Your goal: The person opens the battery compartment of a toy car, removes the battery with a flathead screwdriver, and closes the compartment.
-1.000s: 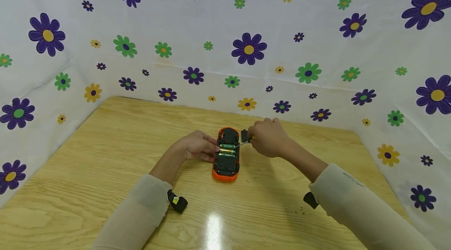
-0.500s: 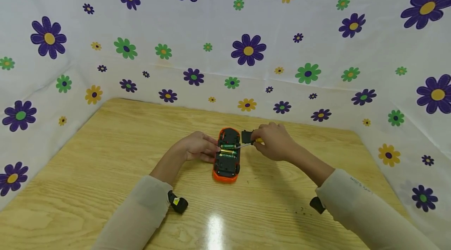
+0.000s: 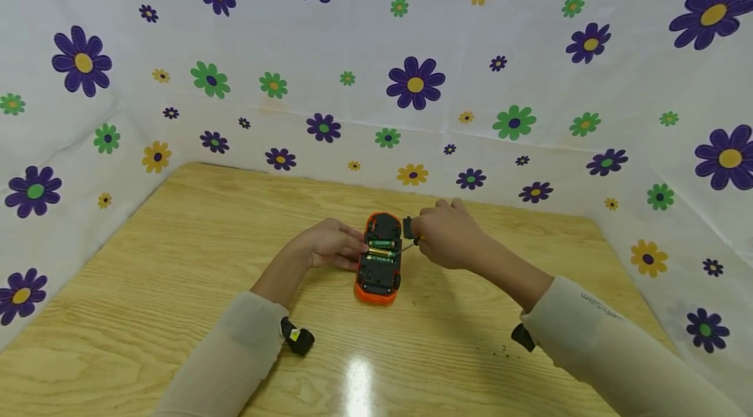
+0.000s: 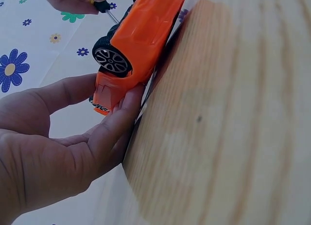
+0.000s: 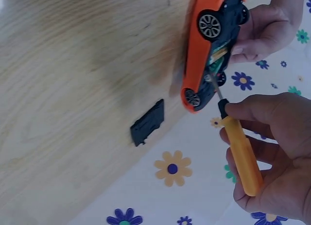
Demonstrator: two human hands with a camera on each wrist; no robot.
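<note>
On the left side of the toy car, your left hand (image 3: 329,244) pinches the car's edge between thumb and fingers. Next comes the orange toy car (image 3: 378,276), belly up in the middle of the desk (image 3: 176,286). Three batteries (image 3: 380,252) sit side by side in its belly, two green and a gold one between. From their right, the screwdriver (image 5: 244,159) pokes its metal tip in; you can't tell which part it touches. A small black cover (image 3: 407,227) lies just beside the car. Farthest right, your right hand (image 3: 450,234) grips the screwdriver's yellow handle.
</note>
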